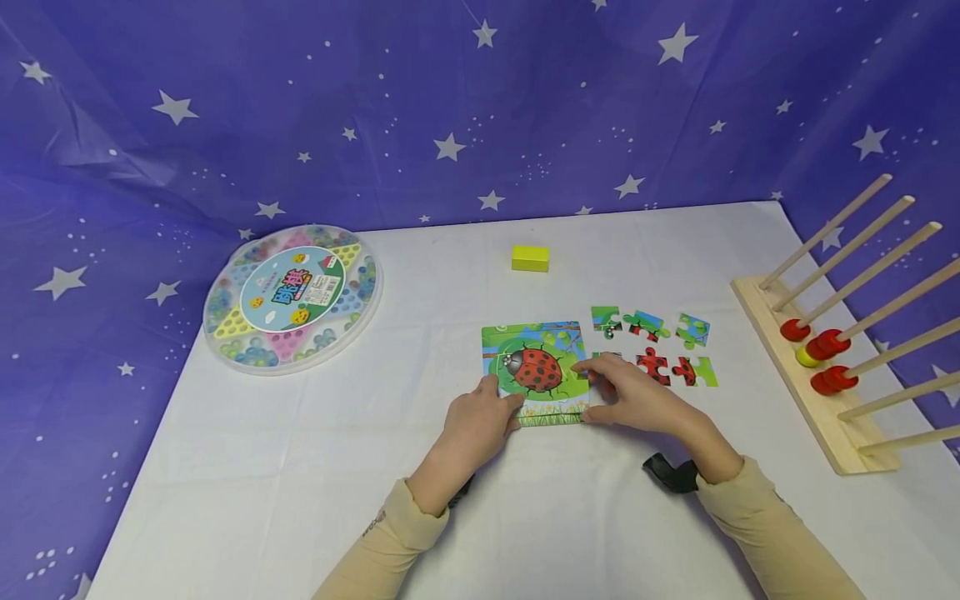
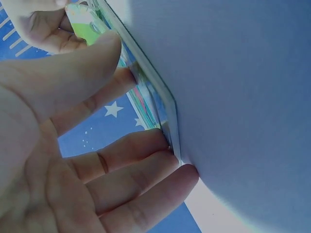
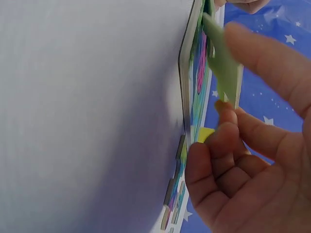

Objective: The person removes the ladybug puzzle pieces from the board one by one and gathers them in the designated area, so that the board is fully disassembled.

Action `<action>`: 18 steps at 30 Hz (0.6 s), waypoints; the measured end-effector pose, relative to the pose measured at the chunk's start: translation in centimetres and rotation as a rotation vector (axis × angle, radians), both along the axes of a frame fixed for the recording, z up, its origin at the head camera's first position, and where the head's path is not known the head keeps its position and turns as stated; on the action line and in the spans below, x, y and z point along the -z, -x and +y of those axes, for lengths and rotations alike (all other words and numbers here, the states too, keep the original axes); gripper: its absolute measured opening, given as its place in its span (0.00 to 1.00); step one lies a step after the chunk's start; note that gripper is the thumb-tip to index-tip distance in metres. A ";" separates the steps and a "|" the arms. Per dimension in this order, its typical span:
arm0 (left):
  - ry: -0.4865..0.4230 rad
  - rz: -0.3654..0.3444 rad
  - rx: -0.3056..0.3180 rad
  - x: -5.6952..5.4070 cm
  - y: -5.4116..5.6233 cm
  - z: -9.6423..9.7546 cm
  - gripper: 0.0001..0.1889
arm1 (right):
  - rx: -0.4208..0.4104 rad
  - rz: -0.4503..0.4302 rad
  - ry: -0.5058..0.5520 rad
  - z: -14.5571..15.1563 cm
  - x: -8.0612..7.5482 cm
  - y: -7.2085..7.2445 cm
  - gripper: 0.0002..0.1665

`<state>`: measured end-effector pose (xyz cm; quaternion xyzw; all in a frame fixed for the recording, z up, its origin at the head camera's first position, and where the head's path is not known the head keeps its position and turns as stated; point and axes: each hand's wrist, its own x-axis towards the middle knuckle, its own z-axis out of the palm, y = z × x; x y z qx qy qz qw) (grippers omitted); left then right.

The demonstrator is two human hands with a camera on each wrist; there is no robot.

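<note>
A square puzzle board (image 1: 536, 367) with a ladybug picture lies on the white table. At its near left corner, my left hand (image 1: 480, 421) holds the board, thumb and fingers on its edges; the left wrist view shows these fingers (image 2: 131, 150) at the rim. My right hand (image 1: 637, 396) is at the board's right side. In the right wrist view it pinches a green puzzle piece (image 3: 226, 73), tilted up above the board; the piece's face is mostly hidden there. Loose puzzle pieces (image 1: 652, 365) lie right of the board, one partly covered by the right hand.
A yellow block (image 1: 530, 259) stands behind the board. At the left is a round marble game box (image 1: 292, 298). A wooden peg rack (image 1: 813, 375) with red and yellow beads stands at the right. A black strap (image 1: 670, 474) shows by the right wrist.
</note>
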<state>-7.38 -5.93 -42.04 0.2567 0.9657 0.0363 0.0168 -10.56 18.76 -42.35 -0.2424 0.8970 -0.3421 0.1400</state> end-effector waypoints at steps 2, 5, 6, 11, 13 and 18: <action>0.007 -0.004 0.000 0.0 0.0 0.0 0.18 | 0.005 -0.012 0.005 0.1 -0.1 0.0 0.31; 0.007 -0.006 -0.001 -0.1 0.0 0.0 0.18 | 0.012 -0.029 0.012 0.3 -0.2 0.0 0.29; 0.006 -0.007 0.000 -0.1 0.0 0.0 0.18 | 0.013 -0.033 0.012 0.3 -0.2 0.0 0.29; -0.001 -0.005 0.001 -0.1 0.0 0.0 0.18 | 0.009 -0.021 0.019 0.5 -0.1 -0.1 0.28; 0.003 -0.006 -0.002 -0.1 0.0 0.0 0.18 | 0.008 -0.006 0.025 0.5 0.0 0.0 0.28; 0.019 -0.014 -0.005 -0.2 0.0 0.0 0.19 | 0.009 0.019 0.048 0.6 0.2 0.0 0.28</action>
